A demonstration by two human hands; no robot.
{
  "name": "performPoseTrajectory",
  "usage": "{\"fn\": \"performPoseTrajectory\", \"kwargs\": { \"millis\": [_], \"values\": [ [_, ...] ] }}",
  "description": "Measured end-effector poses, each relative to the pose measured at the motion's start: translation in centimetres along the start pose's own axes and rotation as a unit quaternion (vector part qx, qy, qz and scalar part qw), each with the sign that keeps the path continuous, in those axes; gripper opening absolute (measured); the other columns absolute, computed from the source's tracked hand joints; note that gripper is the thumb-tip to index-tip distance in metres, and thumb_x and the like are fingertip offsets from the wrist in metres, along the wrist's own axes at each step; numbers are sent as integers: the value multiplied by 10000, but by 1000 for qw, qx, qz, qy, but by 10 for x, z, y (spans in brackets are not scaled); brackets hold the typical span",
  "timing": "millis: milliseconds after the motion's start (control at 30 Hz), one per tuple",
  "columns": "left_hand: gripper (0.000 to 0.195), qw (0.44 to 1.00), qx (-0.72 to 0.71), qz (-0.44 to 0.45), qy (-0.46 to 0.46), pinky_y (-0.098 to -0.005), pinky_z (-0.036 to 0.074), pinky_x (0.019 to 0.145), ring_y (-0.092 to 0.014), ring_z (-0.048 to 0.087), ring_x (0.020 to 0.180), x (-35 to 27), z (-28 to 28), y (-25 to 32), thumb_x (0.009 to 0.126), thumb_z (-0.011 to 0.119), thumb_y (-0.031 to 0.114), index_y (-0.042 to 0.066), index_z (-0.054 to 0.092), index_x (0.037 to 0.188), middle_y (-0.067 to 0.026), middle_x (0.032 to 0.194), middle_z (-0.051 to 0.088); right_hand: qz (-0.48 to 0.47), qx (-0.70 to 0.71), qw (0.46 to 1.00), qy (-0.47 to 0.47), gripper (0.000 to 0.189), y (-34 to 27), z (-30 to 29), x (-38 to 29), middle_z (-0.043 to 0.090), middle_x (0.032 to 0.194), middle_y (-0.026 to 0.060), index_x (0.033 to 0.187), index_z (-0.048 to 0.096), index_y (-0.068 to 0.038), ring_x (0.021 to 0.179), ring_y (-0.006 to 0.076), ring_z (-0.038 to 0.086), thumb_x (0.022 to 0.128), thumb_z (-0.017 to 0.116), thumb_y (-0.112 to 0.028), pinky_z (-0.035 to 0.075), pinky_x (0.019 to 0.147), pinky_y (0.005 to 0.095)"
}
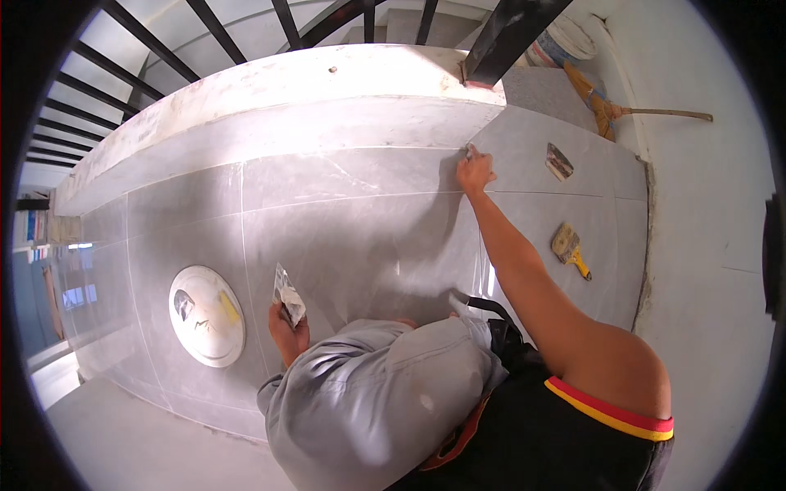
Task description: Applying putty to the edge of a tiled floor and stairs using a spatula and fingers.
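Note:
My right hand (476, 170) reaches out to the foot of the low white wall (393, 119), its fingers at the corner where the wall meets the grey floor tiles (344, 239); whether it holds something small cannot be told. Near my knee, my left hand (290, 334) grips a clear plastic bag with white material (287, 299), its pointed end upward. A round white lid (207, 344) with a dark piece and a yellow patch on it lies on the tiles at the left. A paintbrush with a yellow handle (570, 248) lies right of my right arm.
A small flat scrap (559, 162) lies right of my right hand. Beyond it are a broom (608, 113) and a white bucket (562, 42). Black metal railing bars (215, 30) stand behind the low wall, with a thick black post (506, 43) on its end. A white wall borders the right side.

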State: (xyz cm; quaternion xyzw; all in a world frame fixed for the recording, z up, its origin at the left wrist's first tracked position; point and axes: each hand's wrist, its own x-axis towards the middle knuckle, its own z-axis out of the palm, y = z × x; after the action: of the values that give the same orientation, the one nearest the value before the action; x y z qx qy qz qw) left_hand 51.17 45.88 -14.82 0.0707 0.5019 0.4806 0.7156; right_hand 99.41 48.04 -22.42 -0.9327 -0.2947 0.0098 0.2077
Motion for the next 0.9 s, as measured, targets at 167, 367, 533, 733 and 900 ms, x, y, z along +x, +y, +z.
{"fn": "performPoseTrajectory", "kwargs": {
  "millis": [167, 367, 533, 733, 900],
  "values": [
    [211, 1000, 0, -2, -6, -232, 483, 556, -123, 587, 709, -1, -10, 8, 809, 455, 179, 47, 521, 960, -26, 858, 591, 22, -85, 996, 7, 515, -38, 3, -28, 442, 1022, 131, 1184, 452, -145, 981, 281, 403, 693, 561, -254, 287, 769, 467],
    [192, 1000, 7, -5, -17, -229, 478, 544, -122, 586, 701, -3, -2, 0, 804, 465, 177, 50, 532, 930, -23, 846, 590, 67, -135, 987, 55, 579, -70, 10, -28, 437, 1052, 161, 1175, 418, -20, 965, 299, 397, 708, 550, -335, 299, 775, 448],
    [184, 999, -29, -3, -20, -246, 484, 591, -132, 583, 740, -7, -6, -3, 807, 464, 176, 42, 532, 915, -38, 856, 587, 46, -103, 994, 9, 525, -94, 5, -39, 435, 1064, 157, 1138, 471, -14, 982, 304, 386, 725, 535, -332, 297, 785, 469],
    [210, 999, -37, 3, 23, -302, 506, 602, -172, 586, 742, -14, -12, 20, 798, 444, 172, 11, 525, 906, -74, 833, 581, -203, 308, 891, -266, 472, -148, -15, -135, 479, 676, 79, 1169, 481, -28, 640, 177, 477, 716, 569, -127, 409, 646, 307],
    [245, 996, 65, -23, -60, -315, 487, 713, -205, 578, 817, -19, -14, 22, 809, 429, 179, 2, 515, 955, -94, 905, 582, -341, 350, 739, -464, 628, -199, -93, -230, 422, 631, 66, 1297, 339, -102, 570, 158, 406, 712, 565, -65, 397, 596, 274]
  ]
}}
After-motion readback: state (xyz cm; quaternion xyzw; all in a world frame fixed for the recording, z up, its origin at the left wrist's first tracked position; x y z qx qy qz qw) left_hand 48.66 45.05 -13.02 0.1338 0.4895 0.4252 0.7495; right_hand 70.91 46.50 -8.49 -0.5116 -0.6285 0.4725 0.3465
